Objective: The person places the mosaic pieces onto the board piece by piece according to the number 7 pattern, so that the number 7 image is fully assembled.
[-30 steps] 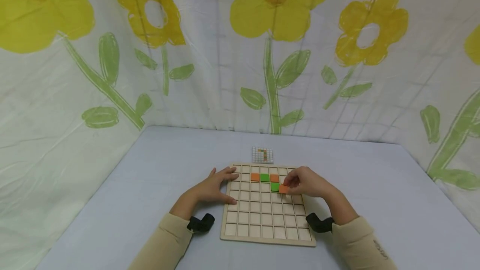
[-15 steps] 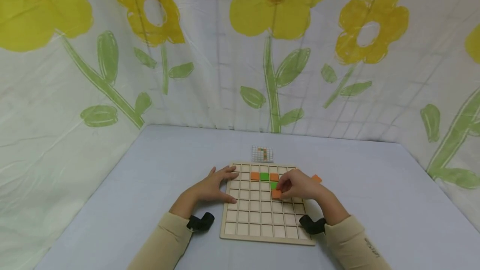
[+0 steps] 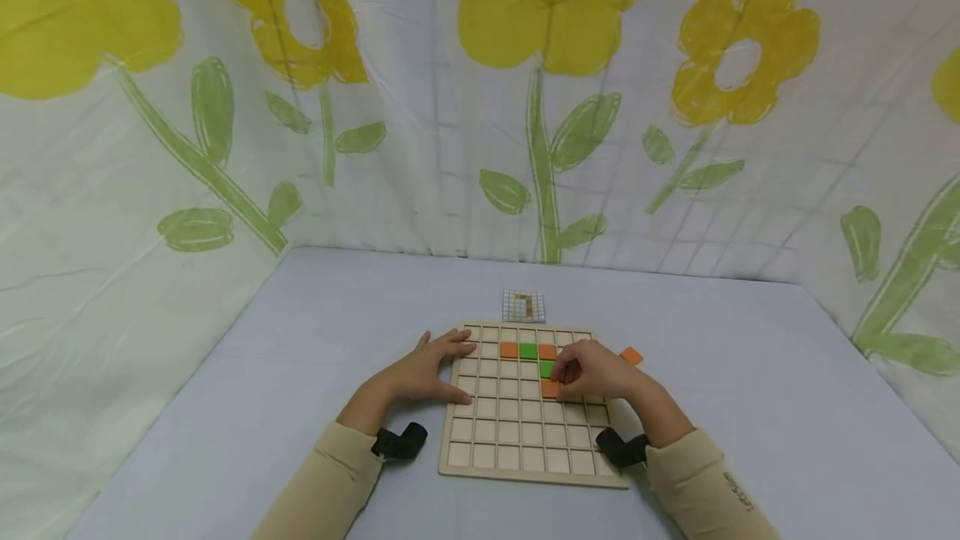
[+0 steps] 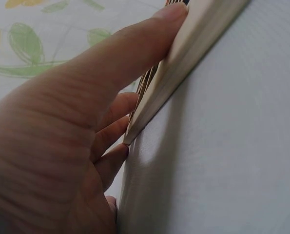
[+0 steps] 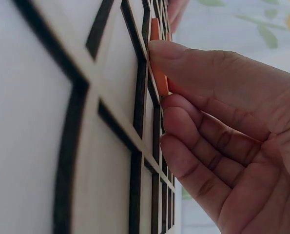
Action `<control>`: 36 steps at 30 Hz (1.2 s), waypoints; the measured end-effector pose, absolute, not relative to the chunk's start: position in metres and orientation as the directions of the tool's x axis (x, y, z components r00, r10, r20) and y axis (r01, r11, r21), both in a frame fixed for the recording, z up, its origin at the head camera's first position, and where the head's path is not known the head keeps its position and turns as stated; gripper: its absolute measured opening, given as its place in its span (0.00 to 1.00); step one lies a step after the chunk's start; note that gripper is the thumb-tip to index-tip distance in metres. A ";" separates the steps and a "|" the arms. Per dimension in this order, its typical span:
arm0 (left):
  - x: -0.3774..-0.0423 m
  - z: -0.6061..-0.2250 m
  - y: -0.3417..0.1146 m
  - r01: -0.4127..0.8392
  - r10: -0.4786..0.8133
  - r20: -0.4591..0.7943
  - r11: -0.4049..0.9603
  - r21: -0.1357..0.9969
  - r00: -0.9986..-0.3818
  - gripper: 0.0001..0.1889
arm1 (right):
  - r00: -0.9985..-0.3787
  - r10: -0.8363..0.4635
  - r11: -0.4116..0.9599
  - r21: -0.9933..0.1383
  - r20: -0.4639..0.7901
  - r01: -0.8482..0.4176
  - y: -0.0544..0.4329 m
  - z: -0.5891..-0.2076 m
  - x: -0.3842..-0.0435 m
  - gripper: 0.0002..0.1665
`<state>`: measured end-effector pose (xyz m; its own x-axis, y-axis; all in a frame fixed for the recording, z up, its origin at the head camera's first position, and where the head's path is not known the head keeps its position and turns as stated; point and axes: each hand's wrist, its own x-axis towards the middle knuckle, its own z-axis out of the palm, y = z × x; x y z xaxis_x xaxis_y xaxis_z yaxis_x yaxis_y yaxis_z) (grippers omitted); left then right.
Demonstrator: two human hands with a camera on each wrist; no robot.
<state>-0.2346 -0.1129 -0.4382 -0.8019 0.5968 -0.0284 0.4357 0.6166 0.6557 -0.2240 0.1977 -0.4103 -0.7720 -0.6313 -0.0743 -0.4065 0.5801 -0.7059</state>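
Observation:
A wooden grid board (image 3: pixel 483 457) lies on the table under both hands. My left hand (image 3: pixel 420 373) rests on its left edge, fingers spread and thumb (image 4: pixel 130 46) on the rim. My right hand (image 3: pixel 596 369) pinches an orange square tile (image 3: pixel 550 389) at a cell below a green tile (image 3: pixel 547 369). In the right wrist view this orange tile (image 5: pixel 159 73) looks slightly tilted in the grid, with the thumb on its face and the index finger partly hidden. Along the row above sit an orange tile (image 3: pixel 509 350), a green tile (image 3: pixel 528 351) and another orange tile (image 3: pixel 547 351).
Behind the board lies a small card (image 3: pixel 523 306) printed with a coloured grid pattern. One loose orange tile (image 3: pixel 632 356) is on the table (image 3: pixel 750 390) right of the board, beside my right wrist. A flowered curtain (image 3: pixel 420 148) hangs behind.
The right hand has moved left and nearer with the orange tile, from right of the lower green tile to the cell below it. The left hand stays put.

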 end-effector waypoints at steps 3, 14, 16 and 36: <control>-0.235 -0.438 -0.114 0.441 0.602 -0.025 0.612 0.656 -0.798 0.43 | -0.772 -0.632 0.573 -0.713 -0.069 -0.405 0.199 -0.412 -0.225 0.11; -0.233 -0.436 -0.113 0.435 0.601 -0.026 0.607 0.666 -0.799 0.43 | -0.765 -0.641 0.538 -0.748 -0.064 -0.389 0.204 -0.419 -0.227 0.11; -0.233 -0.437 -0.113 0.437 0.602 -0.023 0.605 0.666 -0.798 0.43 | -0.761 -0.647 0.536 -0.743 -0.058 -0.400 0.205 -0.417 -0.227 0.12; -0.235 -0.437 -0.113 0.436 0.601 -0.031 0.614 0.658 -0.799 0.44 | -0.881 -0.469 0.644 -0.707 -0.062 -0.293 0.260 -0.405 -0.231 0.19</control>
<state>-0.2345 -0.1127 -0.4374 -0.7985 0.6011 -0.0311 0.4364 0.6138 0.6578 -0.2308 0.2600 -0.4055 -0.8809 -0.4692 -0.0616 -0.2934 0.6437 -0.7068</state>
